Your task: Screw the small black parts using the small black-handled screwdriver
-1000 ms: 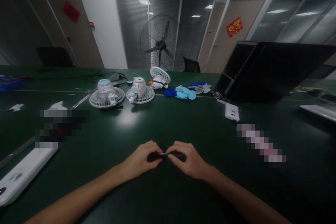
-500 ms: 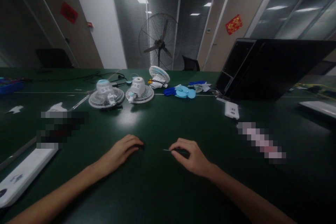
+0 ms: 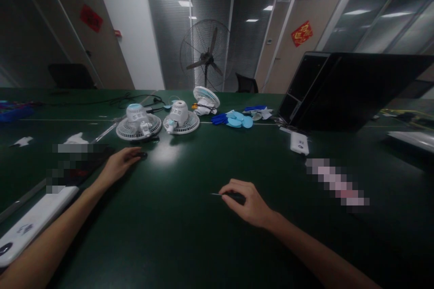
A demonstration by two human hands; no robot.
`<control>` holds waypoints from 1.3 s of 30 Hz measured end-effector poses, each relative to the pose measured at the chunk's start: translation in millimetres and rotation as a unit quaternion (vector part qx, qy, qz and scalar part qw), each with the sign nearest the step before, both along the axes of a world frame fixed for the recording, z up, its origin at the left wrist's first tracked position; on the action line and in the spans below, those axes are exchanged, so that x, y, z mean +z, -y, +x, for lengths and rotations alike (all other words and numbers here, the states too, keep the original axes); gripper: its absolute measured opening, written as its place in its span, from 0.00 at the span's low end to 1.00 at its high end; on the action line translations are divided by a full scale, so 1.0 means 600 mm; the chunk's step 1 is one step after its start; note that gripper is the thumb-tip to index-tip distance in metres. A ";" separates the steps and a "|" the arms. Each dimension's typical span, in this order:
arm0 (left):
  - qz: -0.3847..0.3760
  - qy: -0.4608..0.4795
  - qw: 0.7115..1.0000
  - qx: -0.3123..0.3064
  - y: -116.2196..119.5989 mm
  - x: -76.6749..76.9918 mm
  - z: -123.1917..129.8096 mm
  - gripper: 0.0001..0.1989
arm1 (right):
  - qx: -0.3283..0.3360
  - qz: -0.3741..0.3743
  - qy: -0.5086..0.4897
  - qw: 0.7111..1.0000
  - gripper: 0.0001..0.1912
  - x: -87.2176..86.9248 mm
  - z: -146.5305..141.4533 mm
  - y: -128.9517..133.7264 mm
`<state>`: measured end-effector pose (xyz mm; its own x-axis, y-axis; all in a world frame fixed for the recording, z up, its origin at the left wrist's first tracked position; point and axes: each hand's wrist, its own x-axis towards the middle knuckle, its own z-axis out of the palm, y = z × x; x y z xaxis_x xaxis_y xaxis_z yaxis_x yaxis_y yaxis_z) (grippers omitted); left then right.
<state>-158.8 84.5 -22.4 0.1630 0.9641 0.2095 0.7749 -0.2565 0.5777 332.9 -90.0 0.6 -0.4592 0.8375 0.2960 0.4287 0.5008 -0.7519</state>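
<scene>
My left hand (image 3: 122, 162) is at the left of the green table (image 3: 176, 244), its fingertips closed on a small black object (image 3: 143, 155), too small to name. Just beyond that hand, a white fan head (image 3: 138, 123) lies face down, with a second fan head (image 3: 181, 118) to its right. My right hand (image 3: 247, 202) rests on the table right of centre, its fingers round the dark handle of a screwdriver (image 3: 235, 197). The tool's thin metal tip points left.
A third fan head (image 3: 206, 100), light-blue fan blades (image 3: 239, 119) and blue gloves (image 3: 219, 118) lie farther back. At the right stand a black monitor (image 3: 352, 92) and a small white box (image 3: 299, 143). A long white case (image 3: 37, 223) lies by my left forearm.
My left hand has moved left and away from me, towards the fan heads, with the small black object at its fingertips. My right hand has stayed in place with the screwdriver.
</scene>
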 end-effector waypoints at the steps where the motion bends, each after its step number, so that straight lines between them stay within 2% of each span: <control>1: 0.002 -0.003 1.000 0.014 -0.001 -0.003 -0.007 0.41 | 0.000 0.004 0.000 1.000 0.08 0.000 0.000 0.000; 4: 0.003 -0.038 0.999 0.033 -0.006 -0.006 -0.030 0.37 | -0.005 0.012 0.004 1.000 0.08 -0.001 0.000 -0.001; 7: 0.027 -0.069 0.997 0.013 -0.008 -0.006 -0.045 0.30 | -0.006 0.010 0.010 1.000 0.08 -0.002 -0.001 -0.002; 10: 0.052 -0.078 0.996 0.001 -0.008 -0.008 -0.045 0.28 | -0.003 0.008 0.009 1.000 0.08 -0.002 -0.001 -0.002; 13: 0.072 -0.069 0.995 0.027 -0.007 -0.011 -0.035 0.27 | -0.002 0.007 0.012 1.000 0.08 -0.003 0.000 -0.001; 16: 0.087 -0.044 0.994 0.057 -0.003 -0.011 -0.017 0.28 | 0.000 0.007 0.014 1.000 0.09 -0.006 0.000 -0.002; 22: 0.078 0.007 0.996 0.038 0.009 0.001 0.012 0.33 | 0.007 0.004 0.007 1.000 0.08 -0.003 -0.001 -0.003; 29: 0.106 -0.018 0.994 0.034 0.012 0.009 0.029 0.32 | 0.006 0.003 0.011 1.000 0.08 -0.001 -0.001 -0.002; 39: 0.037 0.023 0.998 0.038 0.004 -0.003 0.037 0.38 | 0.004 0.005 0.014 1.000 0.08 -0.002 -0.001 -0.001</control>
